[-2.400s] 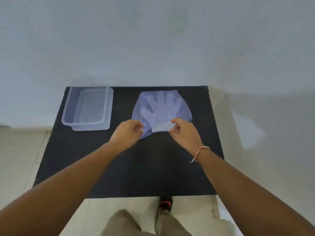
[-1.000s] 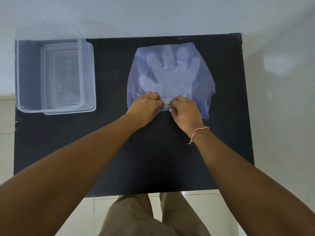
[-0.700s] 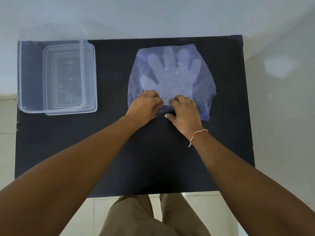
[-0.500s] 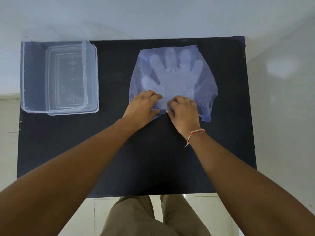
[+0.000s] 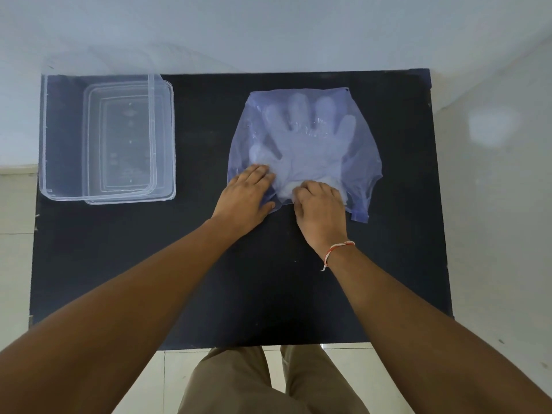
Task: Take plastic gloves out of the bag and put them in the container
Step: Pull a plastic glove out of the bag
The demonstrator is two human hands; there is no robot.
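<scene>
Head view looks straight down on a black worktop (image 5: 209,279) set against a pale wall. The bag (image 5: 363,162), thin bluish see-through plastic, lies flat on the far right part of the worktop, its mouth toward the near side. The gloves (image 5: 307,144) show through it as a pale hand shape, fingers spread toward the far edge; how many are stacked there cannot be told.

The left hand (image 5: 245,198) lies palm down on the bag's near left corner, fingers stretched out and close together, pressing the film flat and gripping nothing. The right hand (image 5: 319,207) is just beside it at the bag's mouth, fingers curled under onto a bunched white fold of plastic. The fingertips are hidden beneath the knuckles, so it cannot be told whether they pinch the gloves, the bag edge, or both. A red and white thread (image 5: 337,249) circles the right wrist.

The container (image 5: 44,138), clear and rectangular, sits at the far left, well apart from the bag. A second clear rim overlaps its right side; whether that is a lid or another tub is hard to make out. Both forearms run off the lower edge.
</scene>
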